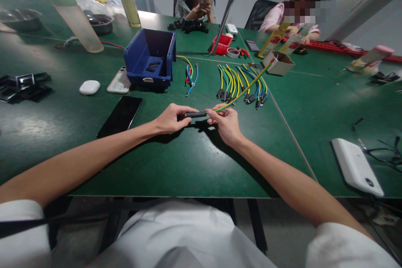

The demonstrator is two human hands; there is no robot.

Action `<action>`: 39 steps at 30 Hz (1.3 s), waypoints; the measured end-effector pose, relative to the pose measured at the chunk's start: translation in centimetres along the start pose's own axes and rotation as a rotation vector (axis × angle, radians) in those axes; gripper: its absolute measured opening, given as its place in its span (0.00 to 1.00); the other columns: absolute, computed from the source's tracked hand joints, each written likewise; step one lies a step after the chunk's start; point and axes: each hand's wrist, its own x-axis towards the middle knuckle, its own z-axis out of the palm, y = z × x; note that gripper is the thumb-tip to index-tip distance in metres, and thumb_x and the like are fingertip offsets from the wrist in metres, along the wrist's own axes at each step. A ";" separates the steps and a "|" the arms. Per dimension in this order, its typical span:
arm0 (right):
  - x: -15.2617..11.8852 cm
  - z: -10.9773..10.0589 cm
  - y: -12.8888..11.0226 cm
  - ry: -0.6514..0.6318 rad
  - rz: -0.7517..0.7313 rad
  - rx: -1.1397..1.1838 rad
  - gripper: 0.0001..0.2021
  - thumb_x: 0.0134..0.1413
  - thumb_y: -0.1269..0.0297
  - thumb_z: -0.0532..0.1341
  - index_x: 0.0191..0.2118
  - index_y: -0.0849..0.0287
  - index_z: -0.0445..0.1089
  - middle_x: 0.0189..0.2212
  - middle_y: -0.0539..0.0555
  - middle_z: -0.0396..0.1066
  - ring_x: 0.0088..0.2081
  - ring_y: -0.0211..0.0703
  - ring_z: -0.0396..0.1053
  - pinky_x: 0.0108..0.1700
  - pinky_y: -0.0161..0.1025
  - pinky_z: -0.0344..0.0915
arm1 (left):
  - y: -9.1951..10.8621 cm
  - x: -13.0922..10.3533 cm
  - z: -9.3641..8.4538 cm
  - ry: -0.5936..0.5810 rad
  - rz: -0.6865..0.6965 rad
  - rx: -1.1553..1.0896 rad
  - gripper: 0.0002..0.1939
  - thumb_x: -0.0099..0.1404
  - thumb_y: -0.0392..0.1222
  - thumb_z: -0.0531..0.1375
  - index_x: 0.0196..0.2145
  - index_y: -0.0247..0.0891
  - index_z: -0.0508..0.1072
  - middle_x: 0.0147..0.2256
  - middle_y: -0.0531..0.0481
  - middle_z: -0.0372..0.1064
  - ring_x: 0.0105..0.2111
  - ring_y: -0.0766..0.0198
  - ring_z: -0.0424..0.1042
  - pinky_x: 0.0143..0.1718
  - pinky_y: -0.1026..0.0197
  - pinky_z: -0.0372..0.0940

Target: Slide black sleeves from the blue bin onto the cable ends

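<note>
a broad, smooth green tabletop (pixel 188 167) carries the deep blue, open-fronted plastic bin (pixel 133 52), its cut-down front facing the near edge, probably so that small parts are easy to pick out. to the right of the bin, a spread of short yellow, green and blue insulated wires (pixel 233 86) lies fanned, black-sleeved ends mostly nearer, perhaps for tidiness. nearer than the bin and to its right, the right hand (pixel 225 123) pinches, thumb against fingertips, a slim yellow-and-green insulated wire (pixel 251 85), which slants away well right of the bin. just beside it, the left hand (pixel 172 118) has thumb and fingers closed on the left end of a short black tubular sleeve (pixel 195 114), held nearly level, apparently to steady it against the wire; how far they join, i cannot tell. smallest, a few short black pieces (pixel 153 67) lie inside the bin, seemingly gathered there against scattering.
</note>
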 end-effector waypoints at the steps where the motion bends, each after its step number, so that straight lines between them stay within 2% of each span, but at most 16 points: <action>1: 0.0 0.0 0.0 -0.005 -0.001 0.006 0.17 0.40 0.58 0.73 0.31 0.58 0.67 0.24 0.47 0.73 0.21 0.34 0.70 0.24 0.29 0.66 | 0.0 0.0 0.0 0.001 -0.001 -0.002 0.20 0.59 0.36 0.57 0.48 0.31 0.76 0.25 0.51 0.70 0.21 0.72 0.60 0.22 0.69 0.54; 17: 0.0 0.1 -0.1 -0.013 -0.012 -0.019 0.17 0.40 0.56 0.73 0.31 0.57 0.66 0.29 0.51 0.77 0.22 0.34 0.71 0.24 0.30 0.67 | 0.1 0.0 0.0 -0.017 -0.013 -0.009 0.20 0.59 0.37 0.57 0.48 0.30 0.76 0.27 0.49 0.71 0.22 0.71 0.62 0.23 0.69 0.56; 26: 0.0 0.0 0.0 -0.017 -0.005 -0.045 0.18 0.41 0.55 0.73 0.31 0.57 0.66 0.27 0.49 0.74 0.22 0.35 0.71 0.24 0.31 0.67 | 0.1 0.1 0.0 -0.026 -0.018 -0.020 0.20 0.58 0.36 0.57 0.48 0.31 0.76 0.24 0.52 0.69 0.20 0.73 0.59 0.21 0.70 0.53; 33: 0.0 0.0 0.0 -0.037 -0.018 -0.006 0.16 0.42 0.58 0.73 0.31 0.58 0.67 0.24 0.47 0.72 0.22 0.34 0.71 0.24 0.29 0.66 | 0.2 0.1 0.0 -0.030 -0.023 -0.003 0.20 0.59 0.37 0.57 0.48 0.30 0.76 0.25 0.52 0.69 0.20 0.73 0.58 0.21 0.70 0.53; 39: 0.1 -0.1 0.1 -0.036 -0.014 -0.040 0.17 0.41 0.56 0.73 0.31 0.58 0.67 0.26 0.49 0.75 0.22 0.35 0.71 0.24 0.29 0.67 | 0.2 0.1 0.0 -0.040 -0.006 -0.009 0.19 0.60 0.38 0.57 0.48 0.30 0.76 0.25 0.52 0.69 0.21 0.72 0.59 0.22 0.70 0.53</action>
